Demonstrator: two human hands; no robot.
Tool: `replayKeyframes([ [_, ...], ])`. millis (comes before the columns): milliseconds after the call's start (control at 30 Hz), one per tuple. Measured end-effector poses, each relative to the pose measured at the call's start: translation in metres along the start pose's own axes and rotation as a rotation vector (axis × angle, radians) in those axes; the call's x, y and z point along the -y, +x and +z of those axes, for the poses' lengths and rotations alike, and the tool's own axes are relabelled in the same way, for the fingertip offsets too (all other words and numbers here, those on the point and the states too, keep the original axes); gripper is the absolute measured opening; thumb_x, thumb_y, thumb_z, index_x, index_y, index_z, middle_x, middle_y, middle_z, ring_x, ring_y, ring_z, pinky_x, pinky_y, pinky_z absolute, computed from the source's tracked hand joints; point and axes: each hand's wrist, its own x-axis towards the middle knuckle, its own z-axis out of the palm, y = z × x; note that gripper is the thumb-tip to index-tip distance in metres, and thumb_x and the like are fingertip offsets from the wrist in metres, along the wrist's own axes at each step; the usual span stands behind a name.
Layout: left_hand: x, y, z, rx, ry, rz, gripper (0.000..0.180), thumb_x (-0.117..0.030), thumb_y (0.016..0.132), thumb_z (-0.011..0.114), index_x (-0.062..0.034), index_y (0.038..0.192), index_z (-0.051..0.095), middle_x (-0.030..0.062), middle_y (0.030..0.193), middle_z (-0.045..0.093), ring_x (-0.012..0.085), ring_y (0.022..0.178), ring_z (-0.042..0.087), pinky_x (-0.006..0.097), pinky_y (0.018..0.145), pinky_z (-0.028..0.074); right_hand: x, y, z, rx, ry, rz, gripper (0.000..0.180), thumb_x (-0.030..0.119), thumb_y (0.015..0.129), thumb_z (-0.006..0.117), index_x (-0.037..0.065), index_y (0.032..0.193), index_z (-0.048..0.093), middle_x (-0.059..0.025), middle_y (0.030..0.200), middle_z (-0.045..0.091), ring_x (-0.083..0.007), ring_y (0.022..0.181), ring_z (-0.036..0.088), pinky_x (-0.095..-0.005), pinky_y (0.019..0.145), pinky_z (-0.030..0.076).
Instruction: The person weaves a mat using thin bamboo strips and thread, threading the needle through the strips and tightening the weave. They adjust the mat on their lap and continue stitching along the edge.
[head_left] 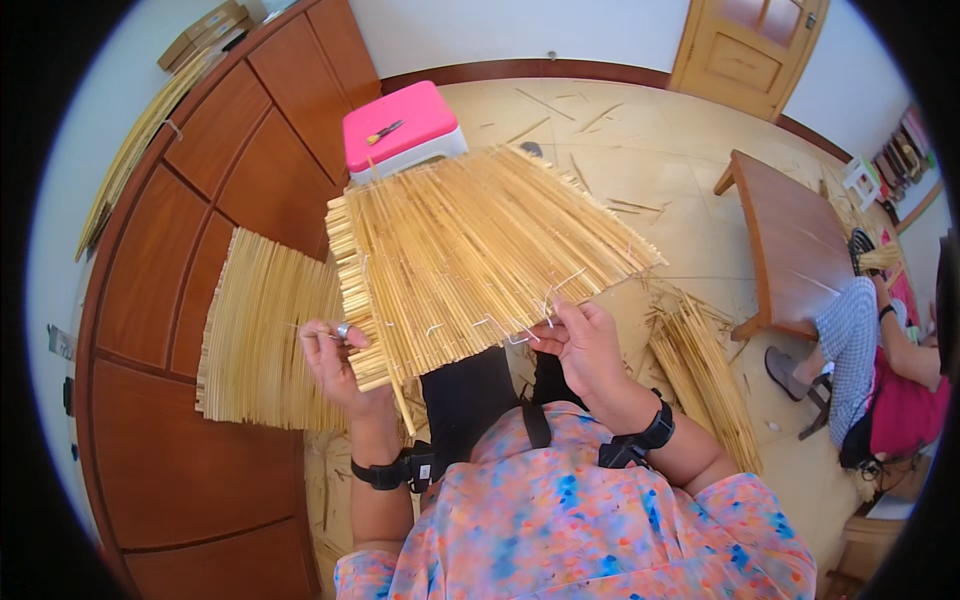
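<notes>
A mat of straw-coloured reed stalks [490, 240] is spread out in front of me, its near edge toward my lap. White thread [490, 322] runs in loose stitches along that near edge. My right hand [590, 355] is closed, thumb and forefinger pinching the thread at the mat's near right edge. Beside the mat's left end, my left hand [335, 365] is curled closed. A silver ring-like band [343, 331] is on one of its fingers. What those fingers hold, if anything, is too small to make out. One stalk [403, 400] juts below the mat's left corner.
Another reed mat [265, 340] leans at the wooden cabinet [200, 450] on the left. Ahead stands a pink-topped stool [400, 115] bearing yellow-handled scissors [385, 131]. To the right lie a reed bundle [705, 380], a wooden table [800, 230] and a seated person [880, 370].
</notes>
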Motion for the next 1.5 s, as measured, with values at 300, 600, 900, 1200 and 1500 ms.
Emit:
replayKeyframes([
  [300, 0.051, -0.027, -0.045, -0.058, -0.004, -0.235, 0.008, -0.014, 0.108, 0.044, -0.0074, 0.105, 0.047, 0.0053, 0.08, 0.058, 0.0121, 0.072, 0.058, 0.026, 0.069, 0.048, -0.045, 0.06, -0.028, 0.096, -0.129, -0.059, 0.023, 0.017, 0.099, 0.06, -0.006, 0.101, 0.059, -0.0138, 0.083, 0.069, -0.0222, 0.072, 0.072, -0.0308, 0.064, 0.06],
  [600, 0.075, -0.056, -0.064, -0.101, 0.089, -0.435, 0.006, -0.012, 0.106, 0.045, -0.0069, 0.104, 0.047, 0.0075, 0.084, 0.061, 0.0135, 0.076, 0.059, 0.027, 0.074, 0.049, -0.073, 0.079, -0.066, 0.148, -0.231, 0.137, 0.03, 0.02, 0.102, 0.057, -0.009, 0.092, 0.06, -0.0178, 0.087, 0.071, -0.023, 0.075, 0.072, -0.0312, 0.067, 0.061],
  [900, 0.052, -0.015, -0.02, -0.162, 0.012, -0.351, 0.006, -0.011, 0.105, 0.046, -0.0058, 0.102, 0.048, 0.0077, 0.079, 0.061, 0.0125, 0.071, 0.058, 0.025, 0.07, 0.048, -0.043, 0.075, -0.093, 0.27, -0.53, 0.093, 0.024, 0.023, 0.096, 0.069, 0.001, 0.09, 0.063, -0.0124, 0.08, 0.071, -0.0194, 0.072, 0.071, -0.0289, 0.065, 0.058],
  [1200, 0.033, 0.004, -0.01, -0.068, 0.072, -0.339, 0.006, -0.009, 0.104, 0.045, -0.0055, 0.1, 0.048, 0.0093, 0.077, 0.062, 0.0126, 0.067, 0.058, 0.024, 0.066, 0.048, -0.007, 0.046, -0.039, 0.265, -1.35, -1.251, 0.043, 0.021, 0.061, 0.089, 0.013, 0.097, 0.069, -0.0048, 0.103, 0.065, -0.027, 0.098, 0.063, -0.0349, 0.079, 0.055],
  [1500, 0.013, 0.003, 0.015, 0.025, 0.097, -0.274, 0.005, -0.008, 0.103, 0.046, -0.0042, 0.103, 0.049, 0.008, 0.079, 0.062, 0.0138, 0.071, 0.061, 0.026, 0.068, 0.05, -0.017, 0.06, -0.002, 0.533, -1.39, -1.144, 0.053, 0.01, 0.065, 0.082, 0.011, 0.116, 0.068, -0.008, 0.116, 0.066, -0.0319, 0.118, 0.059, -0.0407, 0.093, 0.053],
])
